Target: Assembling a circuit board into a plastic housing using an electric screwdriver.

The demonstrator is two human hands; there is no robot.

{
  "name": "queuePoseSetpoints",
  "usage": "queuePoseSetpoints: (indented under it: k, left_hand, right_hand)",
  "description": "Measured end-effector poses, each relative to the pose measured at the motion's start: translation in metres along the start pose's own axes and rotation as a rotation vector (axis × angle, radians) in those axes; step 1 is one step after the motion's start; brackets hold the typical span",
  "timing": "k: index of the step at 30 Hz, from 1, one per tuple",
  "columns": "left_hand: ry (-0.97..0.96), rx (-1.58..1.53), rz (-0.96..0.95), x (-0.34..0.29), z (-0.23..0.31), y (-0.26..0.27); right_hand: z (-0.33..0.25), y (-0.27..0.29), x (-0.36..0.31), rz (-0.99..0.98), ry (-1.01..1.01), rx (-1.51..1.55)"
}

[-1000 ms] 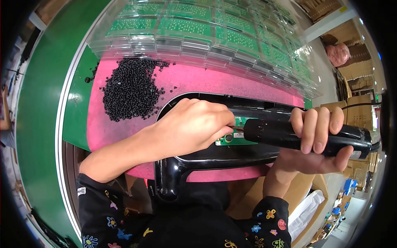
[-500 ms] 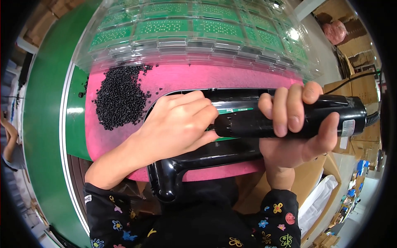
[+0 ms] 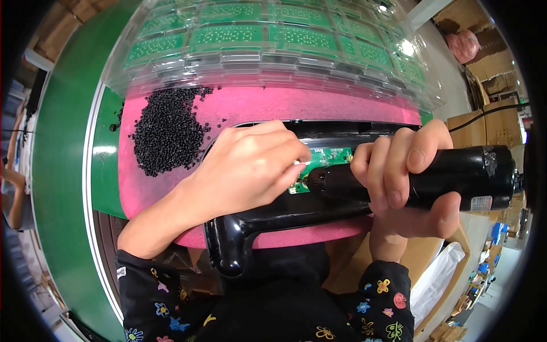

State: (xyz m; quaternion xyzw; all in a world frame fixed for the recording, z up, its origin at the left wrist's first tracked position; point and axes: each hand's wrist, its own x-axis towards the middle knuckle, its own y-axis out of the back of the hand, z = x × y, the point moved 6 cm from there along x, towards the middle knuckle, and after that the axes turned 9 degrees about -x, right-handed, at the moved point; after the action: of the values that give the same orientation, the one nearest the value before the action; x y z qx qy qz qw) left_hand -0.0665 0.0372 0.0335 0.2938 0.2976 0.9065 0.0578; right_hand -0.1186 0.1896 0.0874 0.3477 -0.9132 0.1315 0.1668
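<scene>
A glossy black plastic housing (image 3: 285,219) lies on a pink mat, with a green circuit board (image 3: 333,155) set in its middle. My right hand (image 3: 401,171) is wrapped round a black electric screwdriver (image 3: 467,176), its nose pointing left and resting over the board. Beside that nose, my left hand (image 3: 250,165) bends over the board with thumb and fingers pinched together. Whatever sits between those fingertips is too small or hidden to make out. The screwdriver's bit is largely hidden near the left fingers. To the left a heap of small black screws (image 3: 168,134) is spread on the mat.
Stacked clear plastic trays (image 3: 273,60) of green circuit boards stand at the mat's (image 3: 250,102) far edge. A green table surface (image 3: 68,171) runs along the left. An open cardboard box (image 3: 421,268) with white wrapping is at lower right. A black cable (image 3: 490,111) hangs at right.
The screwdriver has shifted right and slightly down in my right hand, uncovering more of the green board. My left hand has moved slightly right, still pinched.
</scene>
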Motion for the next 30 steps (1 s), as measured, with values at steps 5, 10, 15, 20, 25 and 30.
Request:
queuePoseSetpoints:
  k: [5,10,15,20,25,30]
  left_hand:
    - [0.057,-0.21,-0.099,-0.002,-0.004,-0.007]
    - [0.065,-0.249,-0.08,-0.004,-0.008,-0.002]
    - [0.001,-0.204,-0.086,-0.002,-0.004,-0.005]
    - [0.109,-0.125,0.145,0.0,-0.009,0.011]
    - [0.115,-0.174,0.089,0.004,-0.004,-0.001]
    - [0.147,-0.093,0.081,-0.005,-0.009,0.004]
  right_hand:
    - [0.007,0.009,0.001,-0.021,0.014,0.171]
    - [0.008,0.007,0.003,-0.022,0.042,0.22]
    - [0.003,0.009,0.003,-0.02,0.028,0.178]
    - [0.001,-0.002,-0.002,0.034,-0.112,0.018]
    - [-0.004,-0.005,-0.005,-0.069,-0.067,-0.033]
    - [0.008,-0.022,0.002,-0.254,-0.002,0.065]
